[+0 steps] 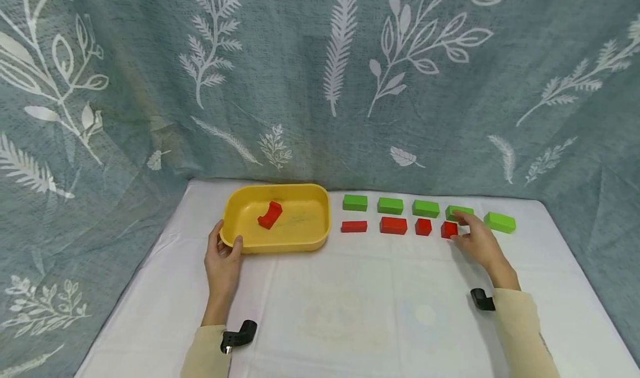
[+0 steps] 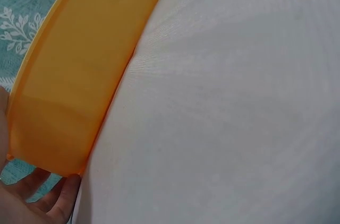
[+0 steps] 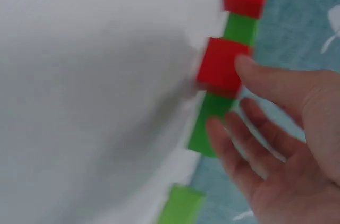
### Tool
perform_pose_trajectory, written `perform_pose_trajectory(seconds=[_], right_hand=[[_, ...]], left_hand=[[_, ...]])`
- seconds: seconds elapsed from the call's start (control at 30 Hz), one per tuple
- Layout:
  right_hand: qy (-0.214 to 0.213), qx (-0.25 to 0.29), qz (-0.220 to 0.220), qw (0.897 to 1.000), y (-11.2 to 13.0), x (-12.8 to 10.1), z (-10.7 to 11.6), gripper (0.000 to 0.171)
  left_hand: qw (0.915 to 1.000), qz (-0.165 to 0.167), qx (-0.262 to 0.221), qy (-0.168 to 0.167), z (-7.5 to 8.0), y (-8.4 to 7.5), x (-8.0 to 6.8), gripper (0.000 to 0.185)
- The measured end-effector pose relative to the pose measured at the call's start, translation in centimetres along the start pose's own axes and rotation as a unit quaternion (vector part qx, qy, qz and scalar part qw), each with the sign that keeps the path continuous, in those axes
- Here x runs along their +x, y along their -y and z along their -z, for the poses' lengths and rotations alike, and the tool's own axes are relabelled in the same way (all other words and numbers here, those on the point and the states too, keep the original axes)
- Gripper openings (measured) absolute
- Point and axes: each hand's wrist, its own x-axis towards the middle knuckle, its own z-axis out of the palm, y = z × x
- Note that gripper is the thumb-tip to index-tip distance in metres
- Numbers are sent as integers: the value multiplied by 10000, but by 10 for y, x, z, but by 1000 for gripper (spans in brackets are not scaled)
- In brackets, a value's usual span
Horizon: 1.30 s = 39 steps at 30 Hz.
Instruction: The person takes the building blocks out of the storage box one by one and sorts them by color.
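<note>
Resting left hand (image 1: 223,258) near the table's front-left corner, thumb and fingers (image 2: 50,197) curling round sth. Stretching right hand (image 1: 479,240) twd the back-right edge, fingers (image 3: 239,149) spread and relaxed, thumb extended, palm half up. Both forearms lying fwd, sleeves to the wrists.

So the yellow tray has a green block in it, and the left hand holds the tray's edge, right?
Not quite. The block in the yellow tray is red, not green, as the head view shows. The left hand does hold the tray's edge.
</note>
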Motion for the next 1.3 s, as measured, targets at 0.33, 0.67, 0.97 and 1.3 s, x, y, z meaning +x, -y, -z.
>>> perform_pose_trajectory(seconds=[0.33, 0.67, 0.97, 1.3], right_hand=[[-484, 33, 1508, 9874, 119, 51, -36, 44], [2239, -720, 2487, 9396, 249, 138, -156, 54], [2273, -1724, 2577, 9231, 277, 150, -200, 42], [2282, -1386, 1945, 9439, 273, 140, -207, 53]], left_hand=[[9999, 23, 109, 8, 0, 1, 1, 58], [10000, -21, 25, 85, 0, 1, -1, 58], [9999, -98, 32, 122, 0, 0, 0, 58], [10000, -20, -29, 50, 1, 0, 1, 59]])
